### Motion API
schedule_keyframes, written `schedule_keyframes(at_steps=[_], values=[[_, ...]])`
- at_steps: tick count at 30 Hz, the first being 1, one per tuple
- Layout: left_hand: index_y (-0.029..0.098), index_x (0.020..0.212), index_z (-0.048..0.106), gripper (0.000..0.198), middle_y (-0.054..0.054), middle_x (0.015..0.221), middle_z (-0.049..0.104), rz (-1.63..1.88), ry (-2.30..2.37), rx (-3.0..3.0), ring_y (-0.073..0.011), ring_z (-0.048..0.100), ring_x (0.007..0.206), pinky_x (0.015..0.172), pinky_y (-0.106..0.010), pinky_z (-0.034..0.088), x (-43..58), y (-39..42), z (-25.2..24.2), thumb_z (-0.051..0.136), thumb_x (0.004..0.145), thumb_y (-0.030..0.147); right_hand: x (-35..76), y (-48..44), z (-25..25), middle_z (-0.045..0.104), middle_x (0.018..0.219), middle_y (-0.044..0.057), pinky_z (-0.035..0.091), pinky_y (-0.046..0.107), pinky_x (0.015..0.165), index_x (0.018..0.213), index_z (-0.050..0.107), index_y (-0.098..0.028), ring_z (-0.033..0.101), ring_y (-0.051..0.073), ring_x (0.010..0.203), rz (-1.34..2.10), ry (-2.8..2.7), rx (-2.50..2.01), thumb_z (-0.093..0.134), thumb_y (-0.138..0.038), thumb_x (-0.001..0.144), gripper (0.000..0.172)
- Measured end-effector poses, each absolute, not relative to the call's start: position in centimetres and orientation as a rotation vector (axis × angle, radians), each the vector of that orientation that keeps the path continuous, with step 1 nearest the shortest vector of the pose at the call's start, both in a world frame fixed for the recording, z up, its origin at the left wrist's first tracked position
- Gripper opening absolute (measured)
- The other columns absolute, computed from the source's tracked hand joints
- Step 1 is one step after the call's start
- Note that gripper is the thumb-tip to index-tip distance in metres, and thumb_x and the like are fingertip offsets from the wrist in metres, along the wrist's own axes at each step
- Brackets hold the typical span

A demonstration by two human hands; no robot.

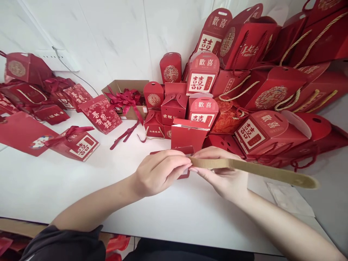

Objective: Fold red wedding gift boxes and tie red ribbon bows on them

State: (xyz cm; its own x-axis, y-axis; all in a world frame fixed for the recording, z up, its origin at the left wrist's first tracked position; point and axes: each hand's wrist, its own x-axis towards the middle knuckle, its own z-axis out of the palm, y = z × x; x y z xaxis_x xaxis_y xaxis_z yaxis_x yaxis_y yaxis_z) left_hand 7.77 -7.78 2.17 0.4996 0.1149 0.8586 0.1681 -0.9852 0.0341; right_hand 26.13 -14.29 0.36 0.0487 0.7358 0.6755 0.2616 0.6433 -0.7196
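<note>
My left hand (160, 172) is closed, fingertips pinching the near end of a flat gold ribbon-like band (258, 169). Close beside it, my right hand (227, 177) has thumb and fingers closed about the same end. The band runs off to the right above my right hand and forearm, its far end rounded and slightly blurred. Partly covered by my left fingers is a small red box or card piece (185, 176) low over the white table. Just behind my fingertips stands a red paper bag or box (187, 136) with a shiny upper edge.
Red gift boxes (202, 81) with gold and white print are stacked at the back right. A brown carton (110, 88) holds dark red ribbons (127, 99). More red boxes (81, 145) stand at the left on the white table (114, 203). White paper (289, 199) lies at right.
</note>
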Motion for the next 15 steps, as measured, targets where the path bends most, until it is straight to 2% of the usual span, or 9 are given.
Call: schedule_keyframes(at_steps=[3, 6, 10, 15], values=[[0.013, 0.094, 0.064, 0.014, -0.005, 0.083, 0.074, -1.473, -0.341, -2.687, -0.014, 0.071, 0.077, 0.07, -0.022, 0.059, 7.88, -7.96, 1.92, 0.067, 0.083, 0.006, 26.04, -14.28, 0.4, 0.074, 0.088, 0.003, 0.057, 0.029, 0.072, 0.092, 0.073, -0.021, 0.069, 0.017, 0.081, 0.39, -1.535, -0.876, 0.076, -0.006, 0.076, 0.022], [0.014, 0.092, 0.063, 0.012, -0.004, 0.08, 0.072, -1.513, -0.39, -2.776, -0.0127, 0.069, 0.074, 0.066, -0.02, 0.058, 8.0, -7.95, 1.97, 0.063, 0.084, 0.005, 26.0, -14.13, 0.3, 0.074, 0.088, 0.003, 0.057, 0.027, 0.067, 0.093, 0.073, -0.02, 0.069, 0.016, 0.078, 0.485, -1.512, -0.889, 0.073, -0.006, 0.079, 0.02], [0.015, 0.087, 0.062, 0.009, -0.003, 0.077, 0.07, -1.577, -0.416, -2.902, -0.0097, 0.065, 0.065, 0.06, -0.017, 0.055, 7.99, -7.7, 2.26, 0.061, 0.086, 0.006, 26.0, -13.91, 0.1, 0.073, 0.085, 0.002, 0.057, 0.026, 0.066, 0.088, 0.072, -0.018, 0.067, 0.014, 0.074, 0.605, -1.483, -0.86, 0.074, -0.005, 0.076, 0.017], [0.015, 0.087, 0.064, 0.008, -0.002, 0.076, 0.071, -1.572, -0.36, -3.062, -0.0106, 0.067, 0.068, 0.059, -0.018, 0.054, 7.64, -6.99, 2.65, 0.062, 0.085, 0.008, 26.26, -13.77, 0.17, 0.071, 0.082, 0.0, 0.055, 0.021, 0.064, 0.085, 0.07, -0.017, 0.065, 0.01, 0.069, 0.72, -1.468, -0.874, 0.075, -0.004, 0.075, 0.017]])
